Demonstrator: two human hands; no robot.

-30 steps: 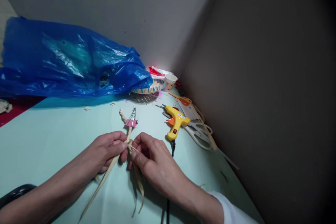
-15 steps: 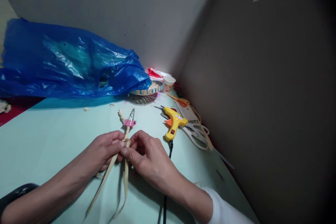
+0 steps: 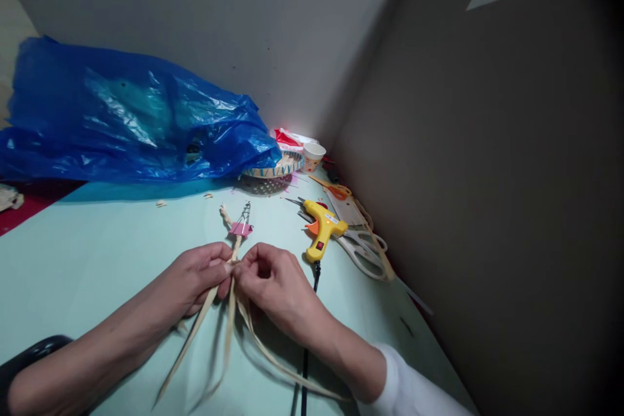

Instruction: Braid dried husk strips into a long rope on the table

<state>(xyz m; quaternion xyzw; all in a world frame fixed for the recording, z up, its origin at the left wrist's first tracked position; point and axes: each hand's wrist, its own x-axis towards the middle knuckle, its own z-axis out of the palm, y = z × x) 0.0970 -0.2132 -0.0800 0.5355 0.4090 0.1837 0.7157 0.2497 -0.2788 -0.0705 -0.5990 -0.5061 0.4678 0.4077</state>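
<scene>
My left hand (image 3: 197, 276) and my right hand (image 3: 270, 283) meet over the pale green table (image 3: 97, 253), both pinching thin tan straw strips (image 3: 229, 331) at the point where they are plaited together. The plaited end (image 3: 229, 221) runs away from me and carries a pink binder clip (image 3: 242, 227). Three loose strip tails trail back toward me beneath my wrists; one curves under my right forearm.
A yellow glue gun (image 3: 322, 231) lies right of my hands, its black cord (image 3: 307, 364) running toward me. White scissors (image 3: 363, 250), orange scissors (image 3: 336, 188), a paper cup (image 3: 312, 155), a woven basket (image 3: 273, 169) and a big blue plastic bag (image 3: 127, 120) sit further back. A wall stands on the right.
My right hand has shifted slightly left and closer to my left hand. One strip tail has swung out to the right, now curving under my right forearm.
</scene>
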